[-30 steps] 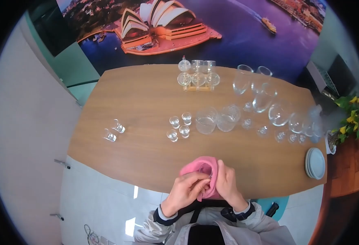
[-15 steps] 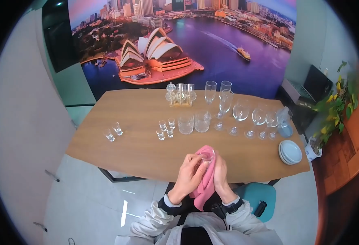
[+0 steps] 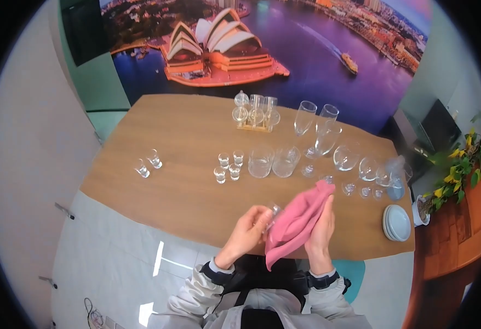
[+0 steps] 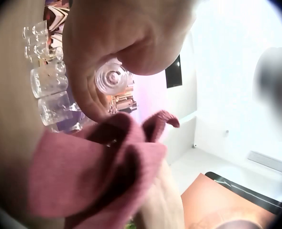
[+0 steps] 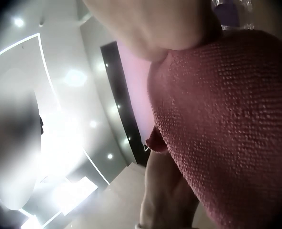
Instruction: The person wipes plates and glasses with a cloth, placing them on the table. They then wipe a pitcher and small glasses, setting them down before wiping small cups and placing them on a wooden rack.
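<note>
Across the far wall runs a harbour mural (image 3: 284, 52), and below it spreads my wooden worktop (image 3: 164, 203), glassware ranged all over it! Off to the right, beyond the edge, comes a potted plant (image 3: 451, 183), green and yellow. Centre stage, folded and bunched above the near edge, it's the pink cloth (image 3: 298, 219), with my right hand (image 3: 320, 233) gripping it from the right. Opposite, my left hand (image 3: 248, 230) is pinching, thumb against fingers. At the back sits a wooden rack (image 3: 255, 127) bearing glass vessels; to its right, three tall flutes (image 3: 305, 118), then round-bowled glasses (image 3: 345, 159) running toward the stacked pale plates (image 3: 397, 223). Two patterned tumblers (image 3: 261, 163) stand side by side mid-worktop. Left of them, four shot glasses (image 3: 223, 161) crowd together, with another pair (image 3: 154, 159) well apart, far left. And in my left hand's pinch: a small clear glass (image 4: 112, 78), just beside the cloth!
</note>
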`<state>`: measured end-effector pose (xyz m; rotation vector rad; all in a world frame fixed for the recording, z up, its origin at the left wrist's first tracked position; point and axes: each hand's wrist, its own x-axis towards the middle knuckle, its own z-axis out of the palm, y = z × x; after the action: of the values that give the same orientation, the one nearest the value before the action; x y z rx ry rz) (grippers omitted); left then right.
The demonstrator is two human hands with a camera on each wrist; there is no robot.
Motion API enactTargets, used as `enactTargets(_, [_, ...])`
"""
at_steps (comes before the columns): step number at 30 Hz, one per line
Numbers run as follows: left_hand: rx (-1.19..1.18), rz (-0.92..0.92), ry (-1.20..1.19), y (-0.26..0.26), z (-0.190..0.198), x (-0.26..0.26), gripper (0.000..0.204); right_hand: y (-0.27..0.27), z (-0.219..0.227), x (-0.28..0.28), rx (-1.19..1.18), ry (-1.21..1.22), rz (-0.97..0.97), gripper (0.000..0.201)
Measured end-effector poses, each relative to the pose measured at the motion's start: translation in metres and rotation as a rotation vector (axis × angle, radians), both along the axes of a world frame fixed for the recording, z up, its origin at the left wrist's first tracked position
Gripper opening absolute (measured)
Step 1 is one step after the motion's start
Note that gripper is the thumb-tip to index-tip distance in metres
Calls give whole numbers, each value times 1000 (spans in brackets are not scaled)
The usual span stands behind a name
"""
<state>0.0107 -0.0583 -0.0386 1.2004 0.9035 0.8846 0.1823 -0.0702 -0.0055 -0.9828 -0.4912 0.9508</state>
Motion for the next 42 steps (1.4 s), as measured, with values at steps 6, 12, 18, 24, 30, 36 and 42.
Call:
enactTargets(6, [394, 224, 404, 21, -18, 8, 20, 25, -48, -34, -40, -966, 279, 30])
enactTargets(12, [782, 53, 608, 54, -20, 4, 9, 38, -50, -20, -442, -837, 377, 34])
enactTargets(18, [109, 6, 451, 81, -4, -6, 14, 31, -47, -29, -303, -782, 88, 17])
enactTargets(24, [635, -334, 533, 95, 1, -5, 14, 0, -49, 1, -268, -360, 613, 24])
enactTargets(30, [7, -411, 316, 95, -5, -4, 17, 3, -29, 7, -131, -857, 646, 17])
enactTargets(36, [-1192, -666, -123, 69, -8, -25, 44, 5, -5, 13, 360, -1327, 735, 22])
enactTargets(42, [904, -285, 574, 31, 17, 2, 18, -22, -48, 33, 35, -753, 745, 29])
